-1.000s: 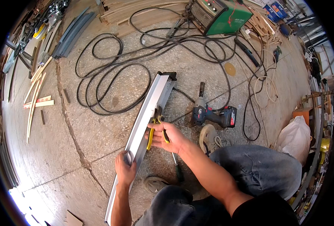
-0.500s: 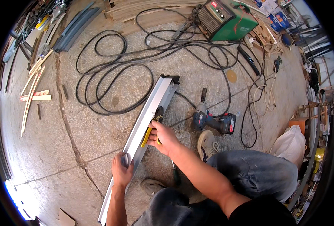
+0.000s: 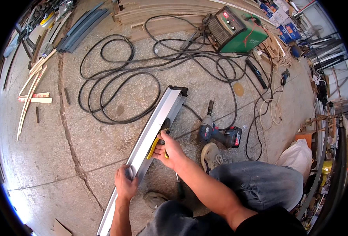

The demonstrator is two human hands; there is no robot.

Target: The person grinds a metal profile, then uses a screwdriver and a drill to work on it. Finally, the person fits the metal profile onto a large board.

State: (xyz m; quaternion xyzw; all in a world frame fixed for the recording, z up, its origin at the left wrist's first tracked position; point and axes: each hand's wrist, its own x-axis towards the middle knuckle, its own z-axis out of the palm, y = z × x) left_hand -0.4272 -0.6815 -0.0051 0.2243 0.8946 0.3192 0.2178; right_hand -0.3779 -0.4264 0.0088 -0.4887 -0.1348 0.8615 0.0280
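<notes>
A long silver metal profile with a black end cap lies slantwise in front of me. My left hand is closed round its lower part, fingers over the edge. In my right hand is a pair of pliers with yellow handles. Their dark jaws rest against the profile; what they bite on, if anything, is hidden. Beneath my right forearm a screwdriver with a dark handle shows in part on the floor.
A cordless impact driver lies right of the profile, beside my shoe. Black cable loops over the floor toward a green welding machine. Wood strips lie at left. A white sack stands at right.
The whole scene sits slightly lower in the view, as my view has shifted. Both hands keep their holds, and the pliers stay at about the same place on the profile.
</notes>
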